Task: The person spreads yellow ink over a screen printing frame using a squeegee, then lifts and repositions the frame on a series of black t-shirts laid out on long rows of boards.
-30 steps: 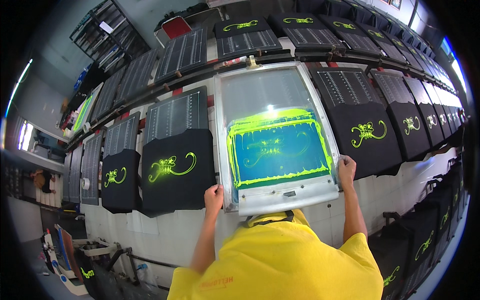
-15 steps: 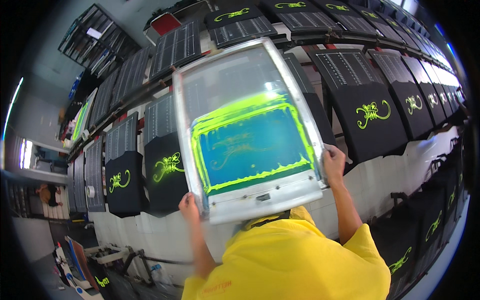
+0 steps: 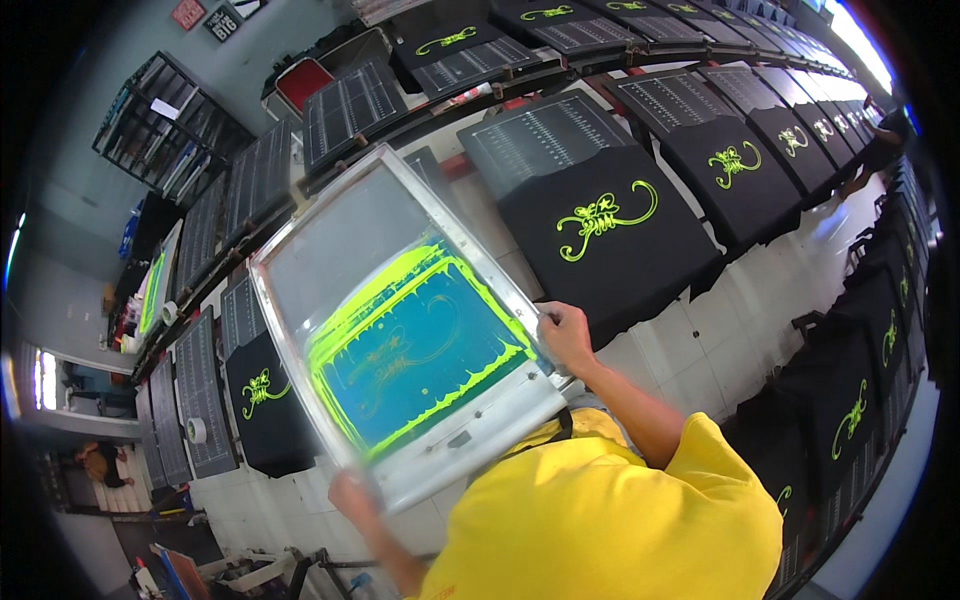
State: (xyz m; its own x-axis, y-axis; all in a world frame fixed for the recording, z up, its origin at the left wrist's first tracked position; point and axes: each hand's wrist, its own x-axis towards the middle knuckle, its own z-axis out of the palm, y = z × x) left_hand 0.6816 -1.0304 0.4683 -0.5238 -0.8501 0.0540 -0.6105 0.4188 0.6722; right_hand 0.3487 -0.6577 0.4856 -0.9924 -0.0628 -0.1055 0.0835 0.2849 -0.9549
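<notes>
Both hands have hold of the silver screen frame [image 3: 405,490], which sits turned at an angle to the rows of boards, to the left of a large printed black shirt [image 3: 660,240]. The right hand [image 3: 567,333] is closed on the frame's right rail, fingers curled around the metal. The left hand [image 3: 357,500] is blurred, but looks closed on the lower left corner; how tightly, I cannot tell.

The blue stencil area [image 3: 425,345] carries lime-green ink around its edges, with a faint scrolled design in the middle. Judging by how things lie, the printing is well advanced: the large shirt bears a lime-green design, as do at least 2 shirts beyond it to the right, and the smaller black shirt [image 3: 268,430] partly covered by the frame at its left.

What seems left is on the left side, where at least 2 dark ruled boards [image 3: 207,370] in the near row have no shirt on them; 1 carries a roll of tape [image 3: 195,431]. Whether the designs need another layer, I cannot tell.
</notes>
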